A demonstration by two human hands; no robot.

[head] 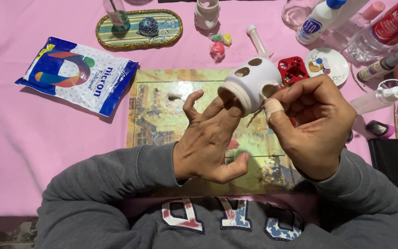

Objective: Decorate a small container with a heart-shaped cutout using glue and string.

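A small white clay pot [253,82] with round holes in its side is held tilted above a painted board [162,115]. My right hand [314,124] grips the pot at its right side, the thumb wrapped in a beige bandage. My left hand [210,138] touches the pot's open rim with the index and middle fingertips, the other fingers spread. A thin dark tool tip pokes out under the pot between the hands. A small white clay bit [174,96] lies on the board.
On the pink cloth: a blue and white bag [77,74] at left, an oval striped tray [139,30] with a glass and blue ball, coloured clay balls [218,47], a red mould [292,69], a round dish [328,64], bottles [318,18] and tubes at right.
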